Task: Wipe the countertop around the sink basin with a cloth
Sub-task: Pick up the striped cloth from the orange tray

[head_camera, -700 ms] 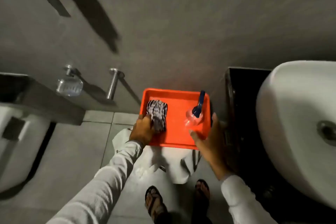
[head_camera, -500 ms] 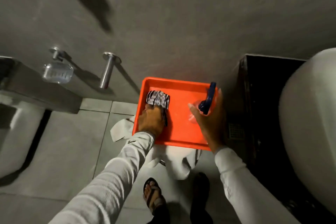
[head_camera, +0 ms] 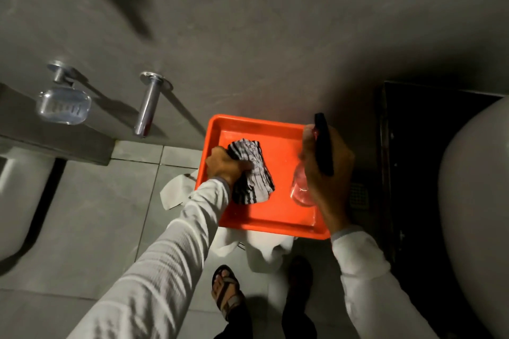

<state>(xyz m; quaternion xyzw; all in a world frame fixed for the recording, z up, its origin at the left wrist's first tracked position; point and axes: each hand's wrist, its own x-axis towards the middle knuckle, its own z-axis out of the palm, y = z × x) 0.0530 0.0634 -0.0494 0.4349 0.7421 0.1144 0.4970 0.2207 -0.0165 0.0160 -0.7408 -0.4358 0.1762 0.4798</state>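
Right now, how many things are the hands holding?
2: the left hand grips the striped cloth over the orange tray; the right hand holds the spray bottle.

One orange tray (head_camera: 256, 122). One striped cloth (head_camera: 252, 170) in it. One spray bottle (head_camera: 316, 162), with a clear body and dark head. Two hands: the left hand (head_camera: 227, 165) closed on the cloth, the right hand (head_camera: 327, 170) closed round the bottle. Two white sleeves. Two feet, one in a sandal (head_camera: 227, 290), the other too dark to make out. One basin (head_camera: 476, 201) on one dark desk (head_camera: 413, 146). One soap dish (head_camera: 64, 104) and one chrome bar (head_camera: 147, 107) on the wall. One white bag (head_camera: 264, 250) under the tray.
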